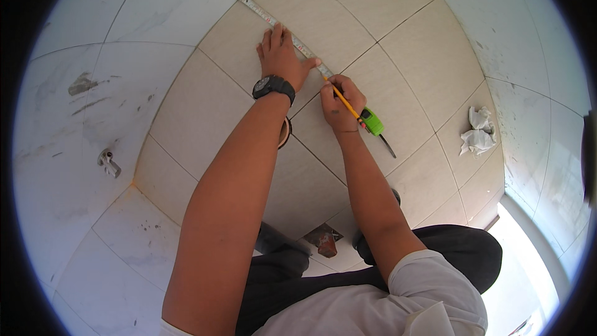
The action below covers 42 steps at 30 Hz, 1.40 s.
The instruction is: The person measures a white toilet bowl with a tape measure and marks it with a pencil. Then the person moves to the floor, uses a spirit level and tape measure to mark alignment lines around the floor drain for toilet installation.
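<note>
The blade of a tape measure (pixel 251 5) lies diagonally across the beige floor tiles, its far end at the edge of the left wall. My left hand (pixel 282 59), with a black watch at the wrist, presses the blade down with spread fingers. Pinched in my right hand (pixel 343 101) is a yellow pencil (pixel 346 103), its tip at the blade's edge near my left thumb. The green tape measure case (pixel 372 122) sits just beyond my right hand, a dark strap trailing from it. My right hand hides the blade between the pencil tip and the case.
White marbled walls rise on both sides. A metal tap (pixel 109 163) sticks out of the left wall. Crumpled white paper (pixel 479 132) lies by the right wall. Partly behind my left forearm is a round brown ring (pixel 285 133). A reddish-brown piece (pixel 326 247) lies between my feet.
</note>
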Tool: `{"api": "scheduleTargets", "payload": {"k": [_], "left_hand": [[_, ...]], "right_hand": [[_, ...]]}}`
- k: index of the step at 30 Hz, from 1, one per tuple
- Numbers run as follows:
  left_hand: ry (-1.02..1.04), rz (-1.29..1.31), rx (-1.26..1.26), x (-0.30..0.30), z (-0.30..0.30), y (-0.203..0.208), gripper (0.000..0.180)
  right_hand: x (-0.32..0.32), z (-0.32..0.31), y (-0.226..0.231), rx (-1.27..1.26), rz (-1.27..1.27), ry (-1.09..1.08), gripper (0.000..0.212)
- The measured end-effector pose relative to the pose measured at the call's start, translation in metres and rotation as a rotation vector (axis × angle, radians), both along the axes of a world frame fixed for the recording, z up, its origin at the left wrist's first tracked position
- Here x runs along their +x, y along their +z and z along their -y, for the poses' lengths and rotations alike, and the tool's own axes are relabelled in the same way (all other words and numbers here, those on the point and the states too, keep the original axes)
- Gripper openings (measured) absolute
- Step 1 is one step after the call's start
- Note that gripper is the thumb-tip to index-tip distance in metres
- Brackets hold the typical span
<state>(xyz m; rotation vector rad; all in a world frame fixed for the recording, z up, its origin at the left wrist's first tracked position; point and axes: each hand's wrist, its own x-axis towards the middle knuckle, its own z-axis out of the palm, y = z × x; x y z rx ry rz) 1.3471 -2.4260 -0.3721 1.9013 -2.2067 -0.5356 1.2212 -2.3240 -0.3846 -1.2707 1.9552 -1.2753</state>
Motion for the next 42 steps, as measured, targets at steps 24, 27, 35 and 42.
{"api": "scheduleTargets", "payload": {"k": [24, 27, 35, 42], "left_hand": [[0.016, 0.026, 0.035, -0.0011, 0.0006, 0.0004, 0.101], [0.018, 0.023, 0.024, -0.0014, 0.0000, -0.0001, 0.100], [0.006, 0.035, 0.027, -0.0006, 0.0008, -0.0010, 0.102], [0.012, 0.020, 0.016, -0.0011, 0.0014, -0.0003, 0.100]], "right_hand": [[-0.0019, -0.0003, 0.0033, 0.038, -0.033, 0.043, 0.012], [-0.0016, -0.0004, 0.0032, 0.043, -0.042, 0.036, 0.013], [-0.0023, 0.0012, 0.0003, 0.009, -0.039, 0.047, 0.012], [-0.0023, -0.0030, 0.0009, 0.023, 0.108, 0.072, 0.012]]}}
